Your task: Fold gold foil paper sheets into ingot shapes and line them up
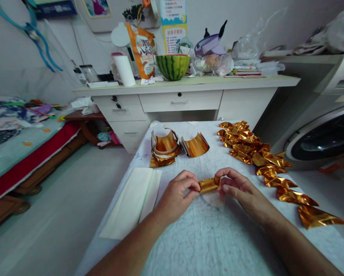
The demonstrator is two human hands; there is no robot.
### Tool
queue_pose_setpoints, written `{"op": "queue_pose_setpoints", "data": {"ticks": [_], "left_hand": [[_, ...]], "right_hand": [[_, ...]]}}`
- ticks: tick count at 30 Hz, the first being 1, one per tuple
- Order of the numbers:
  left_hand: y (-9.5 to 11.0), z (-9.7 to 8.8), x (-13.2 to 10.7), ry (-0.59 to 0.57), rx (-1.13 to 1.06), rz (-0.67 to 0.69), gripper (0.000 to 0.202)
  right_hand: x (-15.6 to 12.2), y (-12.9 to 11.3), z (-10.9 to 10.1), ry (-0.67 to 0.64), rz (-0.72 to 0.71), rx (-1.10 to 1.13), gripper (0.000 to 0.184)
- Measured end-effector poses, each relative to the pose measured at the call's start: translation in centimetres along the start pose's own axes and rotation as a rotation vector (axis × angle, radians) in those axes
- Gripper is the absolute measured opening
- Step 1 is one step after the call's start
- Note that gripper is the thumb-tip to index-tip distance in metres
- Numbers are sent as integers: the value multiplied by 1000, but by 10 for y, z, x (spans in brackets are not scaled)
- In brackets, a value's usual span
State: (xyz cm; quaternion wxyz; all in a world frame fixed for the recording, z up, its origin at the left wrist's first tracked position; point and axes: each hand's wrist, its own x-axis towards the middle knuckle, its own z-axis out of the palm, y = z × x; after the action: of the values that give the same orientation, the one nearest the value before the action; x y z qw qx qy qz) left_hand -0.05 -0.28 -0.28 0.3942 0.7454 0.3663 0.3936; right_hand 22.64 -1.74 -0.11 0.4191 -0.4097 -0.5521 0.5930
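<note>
A small folded piece of gold foil paper (208, 184) is held between both hands just above the white cloth-covered table (206, 237). My left hand (177, 195) pinches its left end with curled fingers. Its right end is pinched by my right hand (238, 188). Beyond the hands lie curled stacks of gold foil sheets (164, 147) and another curled sheet (195, 145). Several folded gold foil pieces (264, 159) run in a row along the table's right side.
A stack of white paper (134, 201) lies at the table's left edge. A desk (183, 99) behind carries a half watermelon (172, 66), a snack bag and clutter. A washing machine (324, 130) stands on the right, a bed (19, 142) on the left.
</note>
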Motion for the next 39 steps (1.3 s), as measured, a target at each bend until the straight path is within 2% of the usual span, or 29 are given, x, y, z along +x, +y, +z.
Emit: {"op": "queue_pose_setpoints", "data": {"ticks": [4,9,14,21,29,32,36,39], "left_hand": [[-2,2,-4,-38,228,114,24],[-7,4,-6,-64,321,140,27],[-4,6,-6,-73,336,145,25],[0,6,-6,-68,288,141,27],[5,5,-6,-67,249,128,28],[10,4,-7,-48,188,68,28],[10,5,-8,-30,142,-90,31],[6,9,-7,-22,138,-165,19]], "right_hand": [[2,-1,5,119,-13,-23,34],[6,2,7,161,14,-47,35],[8,8,9,171,36,-98,33],[9,12,11,233,-5,-231,25],[9,16,9,214,-16,-335,17],[8,18,10,228,-29,-364,16],[6,17,14,246,-62,-438,13],[5,13,17,249,-84,-507,11]]}}
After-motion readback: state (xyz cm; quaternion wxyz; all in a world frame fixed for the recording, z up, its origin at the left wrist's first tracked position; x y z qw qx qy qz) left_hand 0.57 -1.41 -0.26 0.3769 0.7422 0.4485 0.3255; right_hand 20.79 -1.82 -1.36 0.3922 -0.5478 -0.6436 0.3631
